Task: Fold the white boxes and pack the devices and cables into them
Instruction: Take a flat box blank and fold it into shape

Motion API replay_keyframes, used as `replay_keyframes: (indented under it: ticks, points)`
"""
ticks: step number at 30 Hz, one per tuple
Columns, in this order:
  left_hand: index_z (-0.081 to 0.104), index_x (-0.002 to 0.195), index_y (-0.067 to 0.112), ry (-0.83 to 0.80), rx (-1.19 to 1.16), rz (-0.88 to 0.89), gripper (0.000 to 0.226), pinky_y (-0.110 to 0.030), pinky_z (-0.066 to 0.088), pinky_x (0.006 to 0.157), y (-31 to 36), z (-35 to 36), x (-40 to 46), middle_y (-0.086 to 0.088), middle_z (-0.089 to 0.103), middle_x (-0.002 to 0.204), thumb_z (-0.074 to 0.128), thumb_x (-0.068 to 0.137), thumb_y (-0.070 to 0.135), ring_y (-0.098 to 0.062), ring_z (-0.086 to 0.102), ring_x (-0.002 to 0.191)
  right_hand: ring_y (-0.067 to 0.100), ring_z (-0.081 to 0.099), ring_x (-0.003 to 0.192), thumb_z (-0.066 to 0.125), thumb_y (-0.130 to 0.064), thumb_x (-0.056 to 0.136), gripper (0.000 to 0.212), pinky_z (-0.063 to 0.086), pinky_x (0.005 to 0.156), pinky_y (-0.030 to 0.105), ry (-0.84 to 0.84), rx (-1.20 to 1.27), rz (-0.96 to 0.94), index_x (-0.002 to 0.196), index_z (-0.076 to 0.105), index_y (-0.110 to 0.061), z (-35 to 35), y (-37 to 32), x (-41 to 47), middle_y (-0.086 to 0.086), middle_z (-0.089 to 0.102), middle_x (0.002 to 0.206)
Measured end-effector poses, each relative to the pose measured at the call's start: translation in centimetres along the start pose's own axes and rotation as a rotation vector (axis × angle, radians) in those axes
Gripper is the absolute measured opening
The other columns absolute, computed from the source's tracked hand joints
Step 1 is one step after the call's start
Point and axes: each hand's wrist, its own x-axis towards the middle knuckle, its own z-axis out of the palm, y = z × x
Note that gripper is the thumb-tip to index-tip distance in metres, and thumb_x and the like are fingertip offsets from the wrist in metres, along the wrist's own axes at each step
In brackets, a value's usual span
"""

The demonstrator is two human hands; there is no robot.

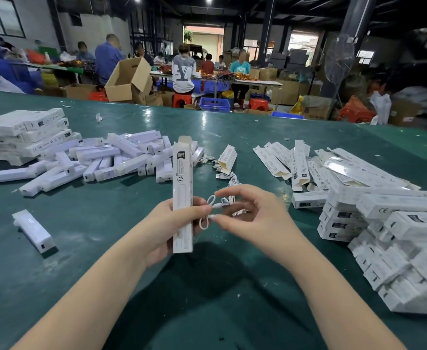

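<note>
A large workshop hall fills the far part of the view, with dark steel columns, ceiling lamps and an open doorway (203,39) letting in daylight. Several people sit on red stools (181,100) at long tables there, among cardboard cartons (128,80), blue crates (215,104) and a standing fan (338,56) on the right.

A wide green counter (94,248) spreads across the near scene, glossy in the far part and scattered with small white scraps. At the near right, packed white boxes (394,248) lie in a high, loose pile. Beyond them, far right, flat unfolded boxes (316,165) are fanned out, some overlapping. At the far left stands a neater stack of boxes (28,132), and just right of it a heap of white devices (111,160) lies jumbled. One single device (34,231) lies apart at the near left.

In the middle, the left hand (174,223) grips a folded white box (182,195) held upright, its top flap open, the fingers curled round its lower half. Just to its right, the right hand (252,215) pinches a coiled white cable (212,210) between thumb and forefinger, the other fingers loosely spread; the cable touches the left fingertips. More loose cables (229,176) lie on the counter beyond the hands, beside another open box (227,157) lying tilted.
</note>
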Motion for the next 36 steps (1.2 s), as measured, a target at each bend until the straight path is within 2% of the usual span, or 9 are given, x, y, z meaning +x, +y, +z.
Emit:
replay_keyframes:
  ticks: [3, 6, 14, 18, 20, 23, 26, 31, 36]
  points:
    - [0.063, 0.088, 0.006, -0.026, 0.002, -0.006, 0.029, -0.022, 0.051, 0.049, -0.1, 0.4, -0.3, -0.008, 0.064, 0.067, 0.075, 0.063, 0.014, -0.013, 0.062, 0.055, 0.006, 0.064, 0.081, 0.089, -0.014, 0.067, 0.06, 0.055, 0.076, 0.022, -0.048, -0.169, -0.079, 0.121, 0.064, -0.023, 1.2, 0.2, -0.3, -0.008, 0.061, 0.11]
    - [0.062, 0.09, 0.005, -0.029, 0.001, -0.003, 0.031, -0.023, 0.054, 0.052, 0.0, 0.6, -0.4, -0.009, 0.066, 0.071, 0.075, 0.063, 0.014, -0.014, 0.064, 0.059, 0.006, 0.061, 0.085, 0.085, -0.013, 0.069, 0.056, 0.054, 0.08, 0.024, 0.009, -0.315, -0.159, 0.121, 0.065, -0.018, 1.8, 0.4, -0.3, -0.005, 0.062, 0.106]
    - [0.064, 0.094, 0.0, -0.043, -0.15, 0.001, 0.034, -0.024, 0.058, 0.066, 0.1, -0.1, -0.2, -0.016, 0.07, 0.088, 0.078, 0.064, 0.009, -0.018, 0.069, 0.075, 0.005, 0.071, 0.078, 0.086, -0.005, 0.069, 0.032, 0.052, 0.073, 0.013, 0.032, 0.152, 0.044, 0.094, 0.075, -0.023, 0.9, 0.0, 0.1, -0.007, 0.076, 0.085]
    - [0.068, 0.086, 0.003, -0.117, -0.165, 0.001, 0.025, -0.025, 0.058, 0.071, 0.1, -0.1, -0.2, -0.014, 0.072, 0.087, 0.083, 0.068, 0.012, -0.018, 0.071, 0.078, 0.01, 0.072, 0.079, 0.087, -0.017, 0.066, 0.021, 0.053, 0.073, 0.015, 0.01, 0.249, 0.076, 0.085, 0.079, -0.02, 0.2, -0.1, 0.2, 0.002, 0.077, 0.084]
    - [0.068, 0.084, 0.009, -0.031, -0.023, 0.025, 0.025, -0.024, 0.057, 0.065, -0.1, 0.0, -0.2, -0.007, 0.072, 0.081, 0.084, 0.07, 0.024, -0.015, 0.07, 0.072, 0.009, 0.069, 0.071, 0.086, -0.032, 0.06, 0.027, 0.052, 0.069, 0.017, 0.066, 0.263, 0.054, 0.083, 0.081, -0.019, -0.4, -0.3, 0.2, 0.005, 0.076, 0.079]
    - [0.062, 0.077, 0.03, 0.214, 0.622, 0.266, 0.014, -0.016, 0.047, 0.054, -0.8, -0.7, 0.2, 0.012, 0.063, 0.065, 0.075, 0.081, 0.032, -0.004, 0.056, 0.053, 0.009, 0.066, 0.064, 0.083, -0.036, 0.058, 0.027, 0.053, 0.066, 0.016, 0.221, 0.327, -0.001, 0.08, 0.081, -0.021, -2.1, -0.7, 0.5, 0.006, 0.077, 0.081]
    - [0.051, 0.073, 0.037, 0.272, 1.097, 0.447, 0.018, -0.023, 0.04, 0.054, -1.3, -1.4, 0.4, 0.019, 0.055, 0.061, 0.067, 0.082, 0.036, -0.006, 0.046, 0.055, 0.008, 0.071, 0.071, 0.083, -0.031, 0.058, 0.024, 0.054, 0.072, 0.014, 0.267, 0.428, -0.047, 0.081, 0.081, -0.023, -3.5, -1.1, 0.6, 0.002, 0.077, 0.086]
    - [0.043, 0.071, 0.031, 0.283, 1.209, 0.486, 0.024, -0.03, 0.04, 0.055, -1.5, -1.5, 0.7, 0.014, 0.053, 0.063, 0.063, 0.083, 0.035, -0.01, 0.046, 0.059, 0.012, 0.073, 0.084, 0.074, -0.029, 0.075, 0.015, 0.054, 0.08, 0.018, 0.204, 0.257, -0.078, 0.088, 0.081, -0.024, -3.9, -1.5, 0.2, -0.003, 0.077, 0.096]
    - [0.047, 0.072, 0.028, 0.258, 1.165, 0.471, 0.022, -0.029, 0.042, 0.057, -1.6, -1.5, 0.7, 0.013, 0.055, 0.065, 0.066, 0.082, 0.036, -0.009, 0.048, 0.06, 0.003, 0.067, 0.064, 0.069, -0.005, 0.087, 0.024, 0.049, 0.067, 0.01, 0.219, 0.09, -0.09, 0.085, 0.076, -0.029, -4.3, -1.5, 0.2, -0.01, 0.075, 0.076]
